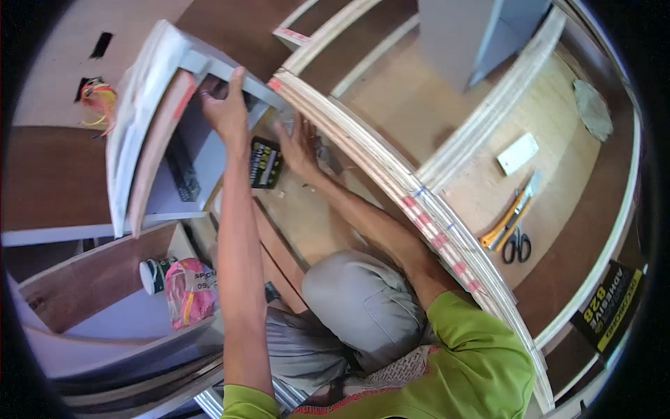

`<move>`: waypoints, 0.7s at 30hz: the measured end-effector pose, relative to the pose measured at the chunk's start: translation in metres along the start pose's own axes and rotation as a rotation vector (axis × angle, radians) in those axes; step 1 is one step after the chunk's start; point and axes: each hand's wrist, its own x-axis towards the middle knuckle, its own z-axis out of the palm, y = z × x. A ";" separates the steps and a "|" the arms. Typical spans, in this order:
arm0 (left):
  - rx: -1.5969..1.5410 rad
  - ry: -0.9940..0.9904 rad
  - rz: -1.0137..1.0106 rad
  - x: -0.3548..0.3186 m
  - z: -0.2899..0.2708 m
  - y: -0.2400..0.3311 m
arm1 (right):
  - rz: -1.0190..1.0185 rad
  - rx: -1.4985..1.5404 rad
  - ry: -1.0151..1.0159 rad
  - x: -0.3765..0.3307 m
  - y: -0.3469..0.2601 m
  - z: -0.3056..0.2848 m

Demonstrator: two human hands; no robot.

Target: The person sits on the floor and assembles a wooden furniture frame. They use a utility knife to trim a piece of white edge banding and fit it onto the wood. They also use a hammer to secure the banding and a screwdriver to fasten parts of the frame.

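Observation:
My left hand [227,112] grips the upper rail of a white, curved-front cabinet frame [143,119], fingers bent around the rail and one pointing up along it. A pinkish curved strip [162,150] runs down the cabinet's front opening. To the right, my right hand [300,146] is at the rail's far end, close to the layered plywood edge of a large curved frame [349,126]. Motion smears its fingers, so what they touch is unclear. A black box with yellow print [266,164] lies between my forearms.
Inside the large frame, at right, lie a yellow utility knife [513,213], black-handled scissors [516,246], a white plate [518,154] and a grey cloth [592,110]. At lower left, an open drawer [77,279] holds a pink bag [190,293] and a white-and-green roll [155,276]. Coloured wires [99,99] hang upper left.

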 end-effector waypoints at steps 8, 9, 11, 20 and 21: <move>0.304 -0.270 0.091 0.006 -0.026 -0.047 | 0.179 0.055 -0.166 -0.077 0.085 -0.042; 0.397 -0.271 0.097 0.006 -0.025 -0.049 | 0.162 0.052 -0.152 -0.084 0.092 -0.046; 0.567 -0.293 0.109 0.002 -0.014 -0.045 | 0.133 0.032 -0.103 -0.099 0.109 -0.058; 0.926 -0.326 0.268 0.012 -0.055 -0.133 | 0.336 -0.173 -0.344 -0.126 0.130 -0.109; 0.977 -0.365 0.301 0.008 -0.023 -0.139 | 0.369 -0.184 -0.273 -0.128 0.128 -0.125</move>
